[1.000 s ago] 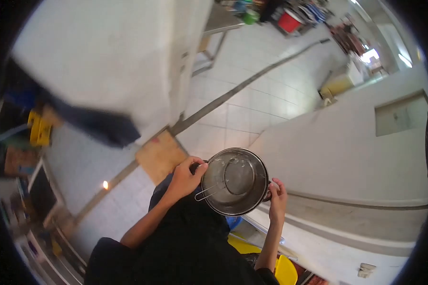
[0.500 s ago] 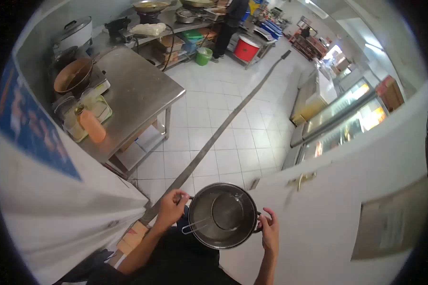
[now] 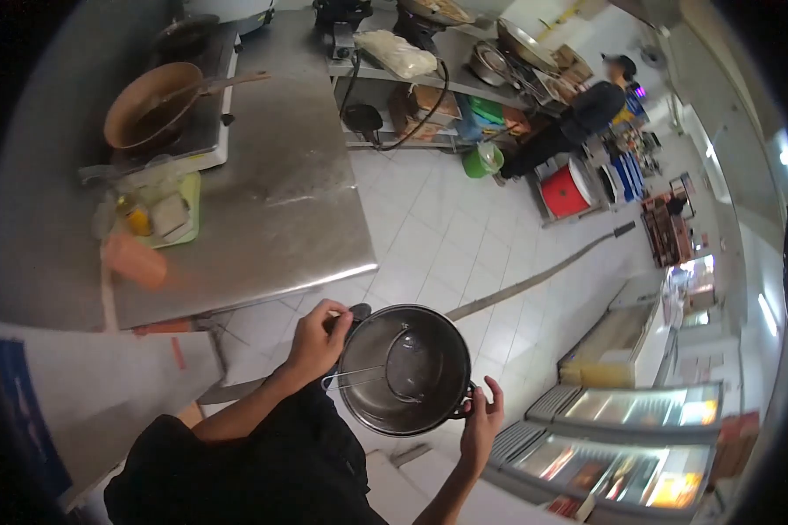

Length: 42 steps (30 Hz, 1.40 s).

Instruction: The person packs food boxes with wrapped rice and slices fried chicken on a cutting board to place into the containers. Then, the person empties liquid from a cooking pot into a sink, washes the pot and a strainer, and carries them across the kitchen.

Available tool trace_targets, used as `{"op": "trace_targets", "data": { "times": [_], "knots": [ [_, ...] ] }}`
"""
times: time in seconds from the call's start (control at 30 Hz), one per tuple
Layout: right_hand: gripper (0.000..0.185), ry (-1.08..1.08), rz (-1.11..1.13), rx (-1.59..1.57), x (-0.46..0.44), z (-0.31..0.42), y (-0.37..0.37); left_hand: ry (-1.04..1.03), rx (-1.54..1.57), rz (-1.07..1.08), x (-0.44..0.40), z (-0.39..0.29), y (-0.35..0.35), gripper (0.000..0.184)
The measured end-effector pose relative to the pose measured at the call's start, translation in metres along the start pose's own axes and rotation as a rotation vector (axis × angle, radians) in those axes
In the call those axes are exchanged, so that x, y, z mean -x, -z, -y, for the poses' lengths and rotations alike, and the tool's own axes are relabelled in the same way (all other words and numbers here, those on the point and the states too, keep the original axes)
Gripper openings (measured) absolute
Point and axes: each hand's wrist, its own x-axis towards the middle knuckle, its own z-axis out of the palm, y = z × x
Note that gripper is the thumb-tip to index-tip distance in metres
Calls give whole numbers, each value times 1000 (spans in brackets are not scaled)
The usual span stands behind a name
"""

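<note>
I carry a dark metal pot in front of my body, with its mouth facing up. Inside it lies a small strainer, its thin wire handle sticking out over the left rim. My left hand is closed on the pot's left handle, thumb and fingers pinched together. On the opposite side, my right hand has its fingers hooked around the right handle. Below the pot, part of the floor shows between my arms.
A steel table stands ahead left, bearing a brown frying pan, a green tray and an orange container. Another person stands farther back near a red bucket. Glass-topped coolers line the right.
My view has turned, and the steel table is nearer and larger. The white door with a lever handle has gone out of sight. Both hands still hold the pot.
</note>
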Motion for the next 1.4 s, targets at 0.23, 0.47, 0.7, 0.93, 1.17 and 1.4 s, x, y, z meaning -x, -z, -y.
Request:
{"op": "trace_targets", "data": {
  "times": [0.23,0.47,0.7,0.93,1.17,1.4],
  "knots": [
    [36,-1,145,90,-247,37,-79,71,71,-267,-179,35,-87,12],
    [30,-185,113,-198,-436,73,-149,156,127,-461,-345,22,-132,21],
    [32,-221,402,-274,-573,129,-255,246,215,-632,-469,9,-135,19],
    [42,-194,688,-267,-681,198,-407,181,128,-832,-604,-26,-85,23],
    [48,-84,837,-266,-756,263,-599,91,137,-907,-779,-62,20,22],
    [38,-37,789,-276,-806,301,-790,64,-44,-811,-985,-76,157,21]
  ]
}}
